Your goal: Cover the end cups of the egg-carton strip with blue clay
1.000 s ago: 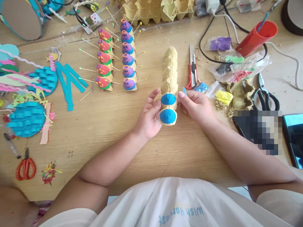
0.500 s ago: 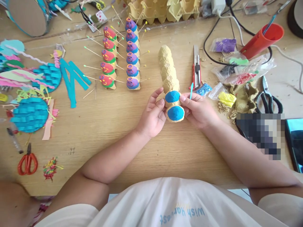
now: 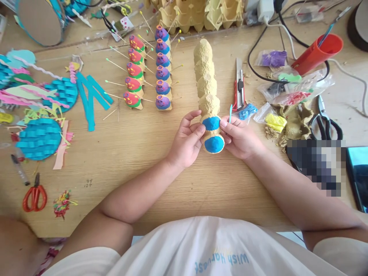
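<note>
A tan egg-carton strip [image 3: 206, 76] points away from me, its two nearest cups covered in blue clay [image 3: 214, 144]. My left hand [image 3: 186, 142] is closed on the strip's left edge, the thumb beside the second blue cup. On the opposite edge my right hand [image 3: 241, 136] grips the strip, thumb against the same cup. A thin light-blue modelling tool [image 3: 230, 113] sticks up from the right hand's fingers. The fingertips under the strip are hidden. Beyond the right hand lie a blue clay packet [image 3: 247, 111] and a red utility knife [image 3: 239, 84] with its blade out.
Left of the strip stand red-and-green [image 3: 133, 70] and purple-and-blue [image 3: 163, 73] carton caterpillars with pin antennae. At right are black scissors [image 3: 326, 124], a tilted red cup [image 3: 312, 57], cables and yellow clay [image 3: 275, 122]. Woven blue paper discs [image 3: 40, 138] and red-handled scissors [image 3: 35, 197] lie left.
The strip has tipped so more of its top shows, its far end higher in view and its blue end slightly lower. Both hands keep their hold. The whole view has shifted slightly.
</note>
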Tool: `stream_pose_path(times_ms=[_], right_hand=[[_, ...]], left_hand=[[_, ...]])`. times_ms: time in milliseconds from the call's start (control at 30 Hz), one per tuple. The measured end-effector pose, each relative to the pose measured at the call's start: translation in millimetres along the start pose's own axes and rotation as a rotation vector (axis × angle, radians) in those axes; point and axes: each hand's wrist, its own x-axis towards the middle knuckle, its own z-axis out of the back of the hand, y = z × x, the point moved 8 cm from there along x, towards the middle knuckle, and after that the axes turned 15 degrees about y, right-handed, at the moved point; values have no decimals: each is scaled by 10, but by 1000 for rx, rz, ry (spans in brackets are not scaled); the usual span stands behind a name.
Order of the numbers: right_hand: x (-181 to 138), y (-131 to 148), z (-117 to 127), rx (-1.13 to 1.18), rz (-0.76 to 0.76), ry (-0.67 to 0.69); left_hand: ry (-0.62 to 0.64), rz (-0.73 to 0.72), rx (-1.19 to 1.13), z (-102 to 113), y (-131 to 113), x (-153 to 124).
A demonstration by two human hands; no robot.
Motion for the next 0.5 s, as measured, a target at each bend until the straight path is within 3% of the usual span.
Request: stream_pose_path(times_ms=[500], right_hand=[[12,15,-50,-1,36,-16]], left_hand=[[-11,-12,-12,45,6,17]])
